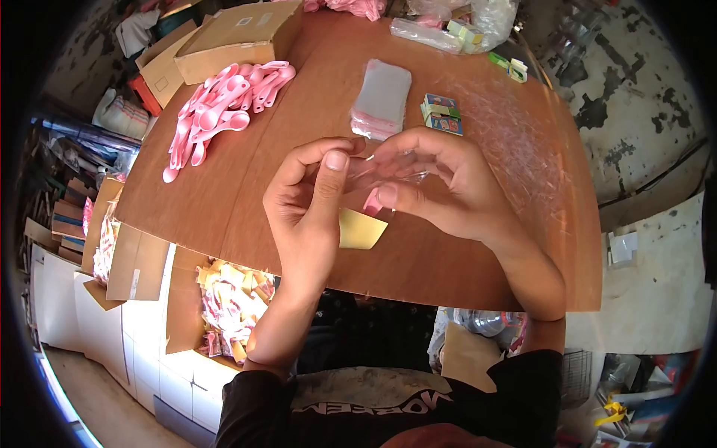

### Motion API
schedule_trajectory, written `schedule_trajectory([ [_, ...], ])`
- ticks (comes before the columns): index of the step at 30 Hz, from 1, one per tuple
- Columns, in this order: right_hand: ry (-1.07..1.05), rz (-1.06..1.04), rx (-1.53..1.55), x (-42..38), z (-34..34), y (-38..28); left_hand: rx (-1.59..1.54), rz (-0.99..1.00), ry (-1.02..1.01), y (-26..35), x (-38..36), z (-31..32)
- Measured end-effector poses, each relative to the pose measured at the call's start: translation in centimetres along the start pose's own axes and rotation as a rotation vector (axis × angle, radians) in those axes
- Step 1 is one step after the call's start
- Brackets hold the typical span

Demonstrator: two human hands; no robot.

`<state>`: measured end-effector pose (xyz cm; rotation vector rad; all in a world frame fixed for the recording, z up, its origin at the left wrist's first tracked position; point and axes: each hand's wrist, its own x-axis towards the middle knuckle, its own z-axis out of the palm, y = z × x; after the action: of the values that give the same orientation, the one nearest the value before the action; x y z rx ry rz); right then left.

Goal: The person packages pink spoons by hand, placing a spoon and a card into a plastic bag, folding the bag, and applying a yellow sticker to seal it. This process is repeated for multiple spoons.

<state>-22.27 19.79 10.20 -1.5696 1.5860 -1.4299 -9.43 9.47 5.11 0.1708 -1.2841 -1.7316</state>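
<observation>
Both hands are raised over the brown table, with a clear plastic bag (pixel 399 169) stretched between them. My left hand (pixel 308 190) pinches one edge of the bag between thumb and fingers. My right hand (pixel 441 179) is curved around the other side, its thumb tip against a small pink piece (pixel 372 201), mostly hidden. Just below the thumbs is a yellow card (pixel 361 229), overlapping the pink piece in this view. A stack of clear bags (pixel 382 93) lies beyond the hands, and a small stack of printed cards (pixel 441 113) sits to its right.
Pink measuring spoons (pixel 216 108) are piled at the table's left, before a cardboard box (pixel 239 41). Loose clear film (pixel 519 142) covers the right side. Below the front edge stands an open carton of packed pieces (pixel 235 299). Green-handled scissors (pixel 509 67) lie far right.
</observation>
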Motion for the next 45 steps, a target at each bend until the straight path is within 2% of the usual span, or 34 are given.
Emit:
schedule_trajectory([
  [2,0.035,0.027,0.016,0.3,0.3,-0.3,-0.014,-0.018,-0.056,0.2,-0.1,-0.4],
  [4,0.120,-0.043,-0.065,0.8,0.1,-1.2,-0.073,0.002,-0.040,0.3,-0.2,-1.0],
  [5,0.170,-0.166,-0.225,1.0,-0.7,-1.8,-0.138,0.030,-0.030,0.3,-0.1,-1.3],
  [7,0.375,-0.287,-0.202,0.9,-0.7,-4.0,-0.205,0.067,-0.018,0.4,0.4,-1.7],
  [8,0.370,-0.288,-0.202,1.2,-1.3,-4.1,-0.115,0.086,-0.033,0.5,0.5,-1.8],
  [10,0.126,-0.370,-0.682,2.1,-2.5,-4.0,0.098,0.077,-0.094,0.7,0.5,-1.9],
  [11,0.127,-0.373,-0.683,2.1,-2.4,-3.9,0.262,0.093,-0.178,0.6,0.6,-2.0],
  [13,0.177,-0.415,-0.534,2.5,-2.0,-3.4,0.484,0.162,-0.316,0.4,0.8,-1.8],
  [17,0.167,-0.428,-0.525,2.7,-1.5,-3.5,0.602,0.208,-0.309,-0.6,0.7,-1.2],
  [19,0.093,-0.296,-0.406,2.5,-1.6,-3.3,0.332,-0.065,-0.342,-0.9,0.4,-1.4],
  [20,0.095,-0.296,-0.410,2.2,-1.5,-3.3,0.329,-0.063,-0.345,-0.9,0.4,-1.4],
  [22,0.142,-0.124,0.003,1.7,-1.2,-3.4,0.243,-0.134,-0.262,-0.9,0.2,-1.5],
  [23,0.139,-0.125,0.002,1.6,-1.3,-3.1,0.242,-0.133,-0.259,-0.7,0.1,-1.6],
  [25,0.087,0.004,0.156,1.5,-1.7,-2.3,0.151,-0.142,-0.235,-0.3,0.3,-1.8],
  [26,0.021,0.047,0.060,1.4,-2.0,-2.0,0.105,-0.136,-0.229,-0.2,0.3,-1.8],
  [29,-0.009,0.122,0.091,1.3,-1.6,-0.5,0.068,-0.166,-0.235,0.2,0.2,-1.8],
  [33,0.049,0.057,0.111,1.3,-0.9,0.0,0.054,-0.125,-0.285,0.2,0.4,-1.6],
  [36,0.046,0.048,0.081,1.1,-0.9,-0.3,-0.103,0.015,-0.178,0.5,0.7,-1.5],
  [43,0.120,0.063,0.034,1.6,-0.1,0.8,-0.025,0.002,-0.077,0.3,1.3,-2.7],
  [45,0.153,0.048,0.105,1.7,0.4,1.6,0.123,0.043,0.000,-0.1,1.3,-3.0],
])
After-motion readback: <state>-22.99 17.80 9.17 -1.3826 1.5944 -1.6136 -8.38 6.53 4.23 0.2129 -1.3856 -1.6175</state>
